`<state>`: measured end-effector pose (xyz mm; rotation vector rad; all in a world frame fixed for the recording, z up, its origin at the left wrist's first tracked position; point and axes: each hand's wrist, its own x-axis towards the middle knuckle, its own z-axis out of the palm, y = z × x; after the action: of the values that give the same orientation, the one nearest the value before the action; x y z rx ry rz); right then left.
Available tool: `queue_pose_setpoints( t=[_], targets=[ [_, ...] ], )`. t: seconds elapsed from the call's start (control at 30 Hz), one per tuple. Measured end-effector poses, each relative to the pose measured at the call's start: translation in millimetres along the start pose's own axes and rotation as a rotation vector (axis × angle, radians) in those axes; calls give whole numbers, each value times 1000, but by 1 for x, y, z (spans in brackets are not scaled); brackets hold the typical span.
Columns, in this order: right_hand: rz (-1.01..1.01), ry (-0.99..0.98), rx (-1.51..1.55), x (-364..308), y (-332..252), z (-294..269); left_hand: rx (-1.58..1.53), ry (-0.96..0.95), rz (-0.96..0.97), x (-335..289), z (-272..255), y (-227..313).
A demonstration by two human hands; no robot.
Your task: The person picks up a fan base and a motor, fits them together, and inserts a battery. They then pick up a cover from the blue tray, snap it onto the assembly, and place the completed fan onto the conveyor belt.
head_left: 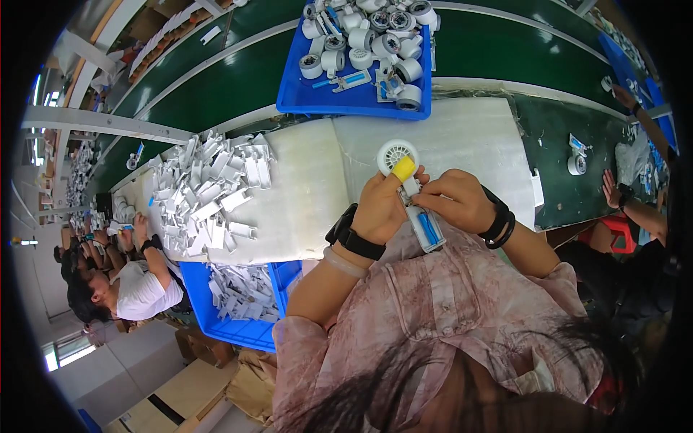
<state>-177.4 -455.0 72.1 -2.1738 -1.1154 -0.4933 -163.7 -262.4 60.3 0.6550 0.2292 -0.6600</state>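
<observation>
Close to my chest, my left hand (pixel 381 209) is closed around the neck of a small white handheld fan (pixel 390 154). A yellow cover on its thumb lies across the edge of the round grille. The fan's handle (pixel 436 242) is open and points down toward my shirt, with a blue cylinder, like a battery, inside. My right hand (pixel 462 200) pinches at the upper end of this handle; its fingertips hide whatever small part they may hold.
White plastic handle covers (pixel 209 195) are heaped on the left of the pale mat (pixel 303 187). A blue bin (pixel 354 108) of fan units stands beyond it; another blue bin (pixel 238 328) holds white parts below the left edge. Other people work at both sides.
</observation>
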Motion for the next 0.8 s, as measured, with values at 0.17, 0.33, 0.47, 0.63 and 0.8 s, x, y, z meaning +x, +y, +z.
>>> queue_pose_setpoints(
  t=[0.17,0.33,0.47,0.63,0.8],
  targets=[
    [-17,11,-37,-5,0,-3,-57,55,-13,5,0,4],
    [89,-17,46,-9,-4,-2,-87,67,22,8,-2,3],
    [203,127,82,-3,-7,-2,-74,85,47,13,-9,-1],
    [171,68,20,3,-14,1,-48,140,55,13,-3,-2],
    [218,-12,-77,7,-15,6,17,172,77,14,0,-7]
  ],
)
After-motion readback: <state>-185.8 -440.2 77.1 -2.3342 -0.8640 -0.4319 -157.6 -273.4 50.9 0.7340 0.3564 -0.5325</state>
